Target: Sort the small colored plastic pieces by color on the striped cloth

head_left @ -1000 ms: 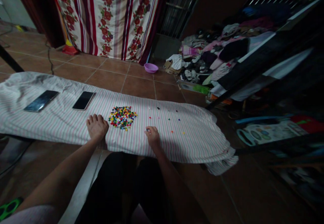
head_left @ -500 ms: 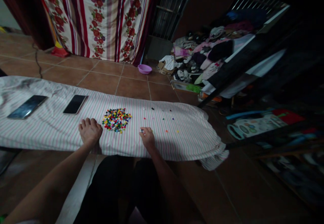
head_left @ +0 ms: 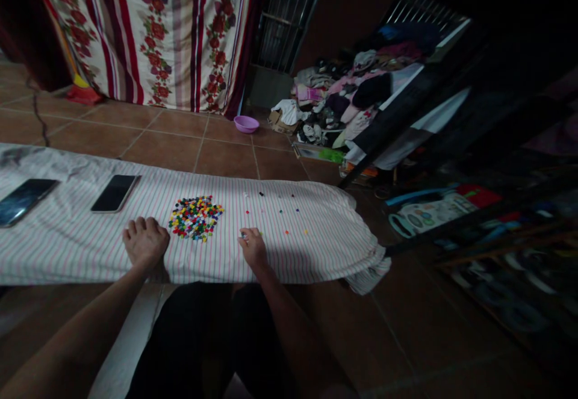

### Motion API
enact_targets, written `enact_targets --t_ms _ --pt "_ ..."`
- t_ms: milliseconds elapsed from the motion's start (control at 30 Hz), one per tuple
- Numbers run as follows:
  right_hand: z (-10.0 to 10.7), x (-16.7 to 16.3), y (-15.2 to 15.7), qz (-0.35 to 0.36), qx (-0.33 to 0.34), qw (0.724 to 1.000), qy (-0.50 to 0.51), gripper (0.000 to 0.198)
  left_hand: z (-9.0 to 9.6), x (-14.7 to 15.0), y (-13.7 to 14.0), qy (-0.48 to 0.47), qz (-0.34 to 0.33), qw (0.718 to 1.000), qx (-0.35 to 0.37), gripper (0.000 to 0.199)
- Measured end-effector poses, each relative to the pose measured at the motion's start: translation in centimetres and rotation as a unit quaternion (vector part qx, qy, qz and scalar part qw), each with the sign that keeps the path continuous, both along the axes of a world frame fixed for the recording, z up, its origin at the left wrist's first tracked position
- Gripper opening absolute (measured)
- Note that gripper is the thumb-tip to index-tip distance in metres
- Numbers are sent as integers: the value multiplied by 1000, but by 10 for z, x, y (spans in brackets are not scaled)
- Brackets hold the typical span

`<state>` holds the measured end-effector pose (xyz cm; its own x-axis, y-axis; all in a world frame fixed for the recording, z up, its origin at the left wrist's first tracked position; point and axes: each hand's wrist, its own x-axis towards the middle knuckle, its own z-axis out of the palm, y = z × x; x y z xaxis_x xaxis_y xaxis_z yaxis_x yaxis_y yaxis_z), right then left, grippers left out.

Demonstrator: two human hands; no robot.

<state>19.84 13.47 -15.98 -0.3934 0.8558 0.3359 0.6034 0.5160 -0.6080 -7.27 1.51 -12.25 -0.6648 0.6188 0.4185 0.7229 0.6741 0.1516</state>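
My left hand lies palm down on the striped cloth, fingers stretched out and a little apart, holding nothing. To its right is a pile of small multicoloured beads. Further right, my right hand is low over the cloth, thumb and fingertips pinched around a small bluish bead, partly hidden by the fingers. Single beads lie spaced out in rows beyond and beside this hand, among them a red bead, a dark blue bead, an orange bead and a yellow bead.
Two phones, a nearer-to-pile phone and a larger phone, rest on the left of the cloth-covered bench. Behind it, a purple basin stands on the tiled floor, near a heap of clothes. A floral curtain hangs behind.
The whole view has shifted, so the bench and both hands appear further left. Against the cloth, both hands stay in nearly the same place, the right one still pinching.
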Motion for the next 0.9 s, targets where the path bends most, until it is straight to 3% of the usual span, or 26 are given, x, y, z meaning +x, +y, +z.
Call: enact_targets --t_ms 600,900 --pt "6 0 -9 -4 17 1000 15 15 9 6 -1 -5 -7 1000 5 36" --pt "2 2 -8 1 12 1000 23 23 9 6 -2 -11 -10 1000 1 34"
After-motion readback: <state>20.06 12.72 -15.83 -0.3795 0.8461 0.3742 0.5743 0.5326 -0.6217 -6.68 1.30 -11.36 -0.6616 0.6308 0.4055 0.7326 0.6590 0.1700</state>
